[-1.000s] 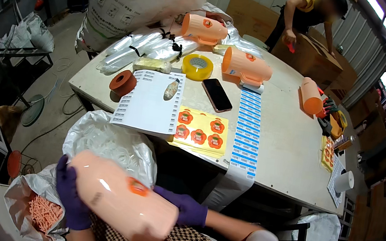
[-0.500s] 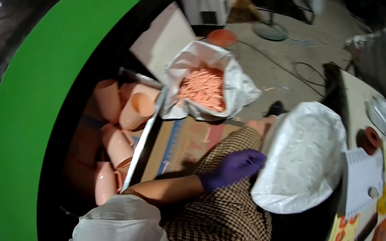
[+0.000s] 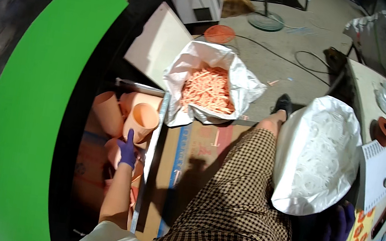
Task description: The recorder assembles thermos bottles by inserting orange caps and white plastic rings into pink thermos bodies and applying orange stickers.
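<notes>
Down low, the purple-gloved left hand (image 3: 127,151) reaches into a metal-edged bin (image 3: 148,164), one finger extended against the lower wall of an open-mouthed peach jug (image 3: 143,122); whether it grips cannot be told. The right hand (image 3: 337,232), its grip also unclear, is beside the table (image 3: 364,72).

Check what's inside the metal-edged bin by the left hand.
Several peach containers lie in the bin; one near the far end shows its open mouth. The gloved left hand and forearm cover part of the others, so a full count isn't possible.
</notes>
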Tool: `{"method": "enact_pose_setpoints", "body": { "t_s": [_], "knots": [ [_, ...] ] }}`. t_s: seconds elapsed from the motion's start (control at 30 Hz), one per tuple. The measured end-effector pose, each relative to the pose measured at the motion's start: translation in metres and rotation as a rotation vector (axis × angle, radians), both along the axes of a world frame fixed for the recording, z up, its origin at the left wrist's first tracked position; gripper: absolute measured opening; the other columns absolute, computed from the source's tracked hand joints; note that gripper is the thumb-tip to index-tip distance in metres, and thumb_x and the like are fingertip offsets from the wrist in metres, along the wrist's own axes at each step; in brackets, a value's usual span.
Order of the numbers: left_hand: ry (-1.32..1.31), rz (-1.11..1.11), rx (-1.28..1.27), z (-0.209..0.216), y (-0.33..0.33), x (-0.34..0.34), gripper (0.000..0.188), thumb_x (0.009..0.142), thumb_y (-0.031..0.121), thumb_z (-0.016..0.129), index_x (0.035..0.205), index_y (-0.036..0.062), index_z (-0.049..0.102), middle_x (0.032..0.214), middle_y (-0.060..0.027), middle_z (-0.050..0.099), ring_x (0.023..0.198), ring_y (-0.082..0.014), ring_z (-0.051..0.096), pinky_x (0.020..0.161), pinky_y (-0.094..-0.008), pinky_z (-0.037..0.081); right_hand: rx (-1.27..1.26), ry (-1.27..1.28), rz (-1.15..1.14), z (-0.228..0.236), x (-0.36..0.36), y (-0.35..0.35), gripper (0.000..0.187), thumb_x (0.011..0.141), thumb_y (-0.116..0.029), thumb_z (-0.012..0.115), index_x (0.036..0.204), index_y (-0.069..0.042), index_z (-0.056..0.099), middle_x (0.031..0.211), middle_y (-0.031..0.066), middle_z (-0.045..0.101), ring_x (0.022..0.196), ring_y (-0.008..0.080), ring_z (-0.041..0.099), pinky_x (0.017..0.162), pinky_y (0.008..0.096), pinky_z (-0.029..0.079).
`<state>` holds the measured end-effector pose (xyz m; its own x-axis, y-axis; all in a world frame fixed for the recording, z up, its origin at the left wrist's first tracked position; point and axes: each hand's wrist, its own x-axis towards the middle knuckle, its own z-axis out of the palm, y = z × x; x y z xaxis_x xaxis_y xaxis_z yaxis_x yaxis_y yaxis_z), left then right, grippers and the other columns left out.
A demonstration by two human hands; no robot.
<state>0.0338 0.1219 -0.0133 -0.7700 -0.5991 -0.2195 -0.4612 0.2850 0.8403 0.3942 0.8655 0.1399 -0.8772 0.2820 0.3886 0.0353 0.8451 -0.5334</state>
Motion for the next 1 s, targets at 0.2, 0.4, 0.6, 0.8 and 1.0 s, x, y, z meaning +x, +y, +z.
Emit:
{"method": "enact_pose_setpoints", "body": {
  "t_s": [0.2, 0.4, 0.6, 0.8, 1.0],
  "knots": [
    [-0.302, 0.276, -0.266, -0.035, 0.140, -0.102, 0.118, 0.079, 0.050, 0.075, 0.158, 0.0050, 0.000, 0.150, -0.0299, 0.033, 0.131, -0.0424, 0.045, 0.098, -0.0623, 0.045, 0.034, -0.012, 0.000, 0.040, -0.012, -0.035, 0.051, 0.071, 0.006, 0.064, 0.121, -0.003, 0.066, 0.130, 0.0214, 0.055, 0.117, 0.0368, 0.058, 0.093, 0.0383, 0.051],
    [0.470, -0.034, 0.310, -0.050, 0.064, -0.021, 0.051, 0.083, 0.004, 0.055, 0.133, 0.0013, 0.046, 0.122, -0.0207, 0.058, 0.108, -0.0341, 0.065, 0.087, -0.0426, 0.057, -0.122, 0.064, 0.088, 0.030, -0.035, -0.078, 0.040, 0.076, 0.003, 0.072, 0.115, -0.004, 0.067, 0.117, 0.0182, 0.063, 0.103, 0.0330, 0.064, 0.084, 0.0380, 0.054],
    [0.123, -0.420, 1.341, 0.140, 0.242, 0.120, 0.060, 0.091, 0.015, 0.063, 0.146, 0.0031, 0.041, 0.140, -0.0160, 0.054, 0.123, -0.0320, 0.056, 0.104, -0.0442, 0.047, -1.073, -0.021, 0.226, -0.029, -0.069, -0.092, 0.111, 0.071, -0.034, 0.089, 0.154, -0.002, 0.023, 0.150, 0.0192, 0.040, 0.134, 0.0308, 0.045, 0.109, 0.0429, 0.040],
    [0.217, -1.393, 0.274, 0.143, 0.329, 0.126, 0.054, 0.094, 0.017, 0.065, 0.144, 0.0057, 0.048, 0.141, -0.0140, 0.055, 0.127, -0.0259, 0.055, 0.107, -0.0396, 0.046, -1.175, 0.471, 0.681, -0.030, -0.070, -0.108, 0.144, 0.057, -0.027, 0.099, 0.161, -0.025, -0.001, 0.161, 0.0167, 0.021, 0.146, 0.0356, 0.030, 0.113, 0.0542, 0.036],
    [-0.249, -0.547, 1.383, 0.093, 0.330, 0.093, 0.046, 0.099, 0.017, 0.056, 0.141, 0.0014, 0.047, 0.140, -0.0166, 0.053, 0.132, -0.0297, 0.051, 0.113, -0.0424, 0.040, -0.828, 0.243, 0.079, -0.011, -0.066, -0.116, 0.105, 0.067, -0.024, 0.092, 0.151, 0.002, 0.034, 0.141, 0.0219, 0.052, 0.128, 0.0322, 0.054, 0.105, 0.0431, 0.045]
  ]
}}
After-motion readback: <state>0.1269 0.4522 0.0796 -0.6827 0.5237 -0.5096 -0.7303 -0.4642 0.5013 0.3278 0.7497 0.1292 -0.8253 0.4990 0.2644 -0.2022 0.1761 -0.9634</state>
